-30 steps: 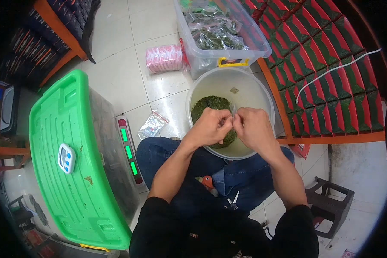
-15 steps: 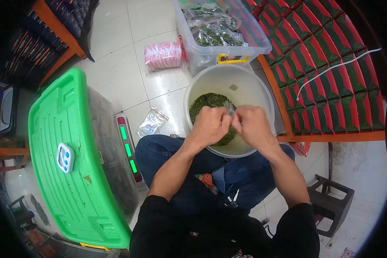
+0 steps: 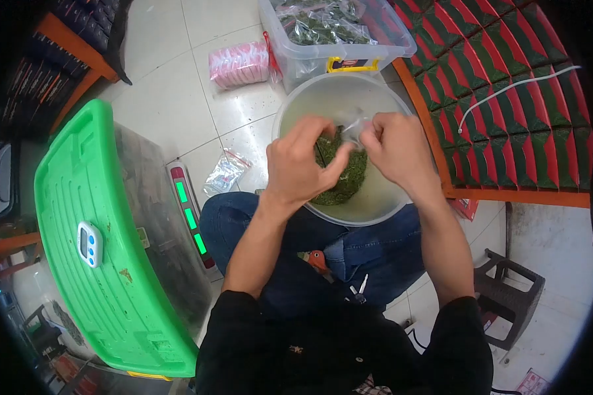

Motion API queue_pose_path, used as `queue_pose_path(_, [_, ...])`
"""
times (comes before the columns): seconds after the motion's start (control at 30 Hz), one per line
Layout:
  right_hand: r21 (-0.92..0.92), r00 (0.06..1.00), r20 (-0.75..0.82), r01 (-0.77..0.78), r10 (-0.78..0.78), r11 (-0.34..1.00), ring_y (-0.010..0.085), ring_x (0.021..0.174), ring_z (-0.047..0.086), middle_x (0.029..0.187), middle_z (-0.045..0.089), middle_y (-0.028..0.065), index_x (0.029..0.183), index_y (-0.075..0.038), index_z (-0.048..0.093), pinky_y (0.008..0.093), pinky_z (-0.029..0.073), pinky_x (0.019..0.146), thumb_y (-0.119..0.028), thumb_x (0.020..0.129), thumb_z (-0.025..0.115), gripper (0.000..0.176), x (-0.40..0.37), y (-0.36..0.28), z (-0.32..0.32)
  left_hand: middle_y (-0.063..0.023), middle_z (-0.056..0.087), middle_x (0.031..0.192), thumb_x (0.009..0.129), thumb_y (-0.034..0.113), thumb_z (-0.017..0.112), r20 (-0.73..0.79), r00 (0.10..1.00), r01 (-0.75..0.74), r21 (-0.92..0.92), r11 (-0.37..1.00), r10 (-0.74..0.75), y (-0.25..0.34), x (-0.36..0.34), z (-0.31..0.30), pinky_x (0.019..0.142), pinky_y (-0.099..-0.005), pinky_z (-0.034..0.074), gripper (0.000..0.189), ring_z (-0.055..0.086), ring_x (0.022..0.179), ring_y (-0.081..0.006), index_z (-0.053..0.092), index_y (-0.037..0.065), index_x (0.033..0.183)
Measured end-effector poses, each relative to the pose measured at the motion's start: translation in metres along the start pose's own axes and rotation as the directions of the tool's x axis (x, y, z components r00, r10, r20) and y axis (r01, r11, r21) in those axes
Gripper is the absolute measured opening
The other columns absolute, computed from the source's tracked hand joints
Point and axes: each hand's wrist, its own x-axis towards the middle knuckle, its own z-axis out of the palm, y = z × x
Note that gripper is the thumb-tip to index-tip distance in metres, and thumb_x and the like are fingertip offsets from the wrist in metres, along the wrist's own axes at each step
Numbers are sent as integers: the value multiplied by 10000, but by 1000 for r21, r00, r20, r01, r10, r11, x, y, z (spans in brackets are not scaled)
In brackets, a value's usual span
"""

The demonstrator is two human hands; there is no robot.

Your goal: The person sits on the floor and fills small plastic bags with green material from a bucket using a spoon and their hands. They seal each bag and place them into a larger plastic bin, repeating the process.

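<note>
My right hand (image 3: 400, 146) pinches a small clear plastic bag (image 3: 354, 125), smeared by motion, over a round whitish tub (image 3: 390, 192). To its left, my left hand (image 3: 302, 158) has let its thumb and fingers spread apart, with nothing between them. Below both hands, a heap of dried, shredded green leaves (image 3: 350, 179) lies at the bottom of the tub. Something dark stands in the leaves, mostly hidden by my left hand. The tub sits right against my crossed legs.
Filled bags of green leaves (image 3: 323, 25) lie in a clear bin (image 3: 303, 62) behind the tub. Pink packs (image 3: 238, 66) and a plastic packet (image 3: 227, 172) are on the floor. A green-lidded box (image 3: 112, 263) carries a white timer (image 3: 89, 244). Red-and-green boxes (image 3: 507, 99) fill the right shelf.
My hands were pinched together at the bag. Now the left has come away and opened, while the right keeps the bag. The whole view has shifted slightly.
</note>
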Motion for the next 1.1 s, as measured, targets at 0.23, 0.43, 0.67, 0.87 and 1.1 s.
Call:
queue_pose_path(0.23, [587, 925, 253, 86, -283, 805, 242, 588, 637, 623, 645, 151, 803, 22, 719, 401, 506, 612, -311, 903, 712, 348, 51, 23, 19, -92, 687, 1181, 666, 117, 944, -43, 990, -140, -158, 977, 135, -31, 11, -24, 525, -209, 493, 543, 643, 742, -63, 718, 56, 1155])
queue_pose_path(0.43, [-97, 701, 707, 224, -92, 970, 345, 900, 738, 933, 738, 210, 983, 1, 744, 461, 576, 807, -190, 898, 689, 216, 67, 74, 187, -100, 690, 1160, 652, 67, 949, -151, 988, -70, -319, 945, 22, -42, 16, -19, 537, -166, 479, 576, 643, 782, -63, 701, 23, 1170])
queue_pose_path(0.67, [-146, 811, 470, -317, 347, 937, 412, 1202, 630, 1293, 643, 230, 1198, -24, 681, 500, 543, 978, -119, 875, 663, 338, 48, 65, 231, -128, 652, 1263, 686, -57, 891, 39, 990, 131, -568, 812, -132, -50, 10, -10, 605, -177, 539, 595, 648, 875, -80, 666, -12, 1236])
queue_pose_path(0.87, [-79, 864, 463, -184, 200, 980, 420, 1138, 654, 1209, 665, 254, 1150, -8, 693, 486, 557, 941, -106, 853, 684, 312, 49, 81, 256, -160, 629, 1316, 712, -88, 856, 76, 996, 85, -675, 733, -45, -51, 8, -5, 639, -183, 546, 657, 643, 901, -93, 614, -30, 1321])
queue_pose_path(1.1, [21, 903, 430, 2, -11, 1000, 429, 1063, 682, 1110, 691, 281, 1093, 9, 707, 470, 574, 899, -91, 828, 708, 284, 54, 121, 267, -130, 674, 1249, 749, -63, 844, 205, 960, 274, -562, 780, -189, -35, 8, 0, 609, -162, 493, 632, 643, 884, -79, 602, -36, 1332])
